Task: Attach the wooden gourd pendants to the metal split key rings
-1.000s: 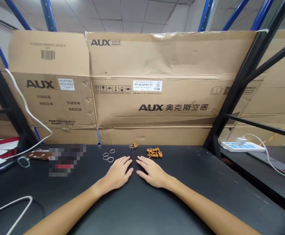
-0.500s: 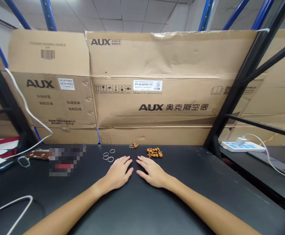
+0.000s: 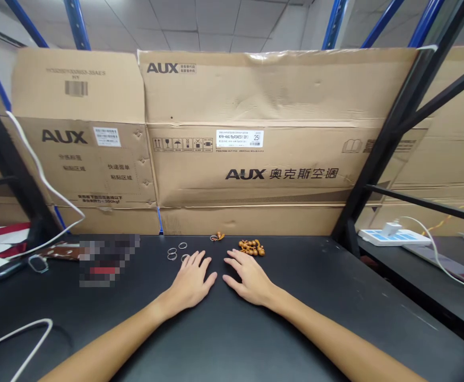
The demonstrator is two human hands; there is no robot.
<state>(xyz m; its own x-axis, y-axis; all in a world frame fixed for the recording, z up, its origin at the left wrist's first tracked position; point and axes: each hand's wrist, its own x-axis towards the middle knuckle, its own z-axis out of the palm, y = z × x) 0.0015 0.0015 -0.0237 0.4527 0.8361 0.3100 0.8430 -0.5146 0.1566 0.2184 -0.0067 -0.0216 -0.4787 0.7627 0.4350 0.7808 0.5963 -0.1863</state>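
My left hand lies flat on the black table, fingers spread, its fingertips touching one of three small metal rings. My right hand rests flat beside it, fingers apart, fingertips just short of a pile of small brown wooden gourd beads. A single gourd bead with a ring on it lies farther back between the two hands. Neither hand holds anything.
Large AUX cardboard boxes wall off the back of the table. A black frame post slants up at right. A white power strip with charger sits far right. At left lie white cables and a blurred object.
Both hands slid slightly forward; the left fingertips now reach the nearest ring and the right fingertips are closer to the bead pile.
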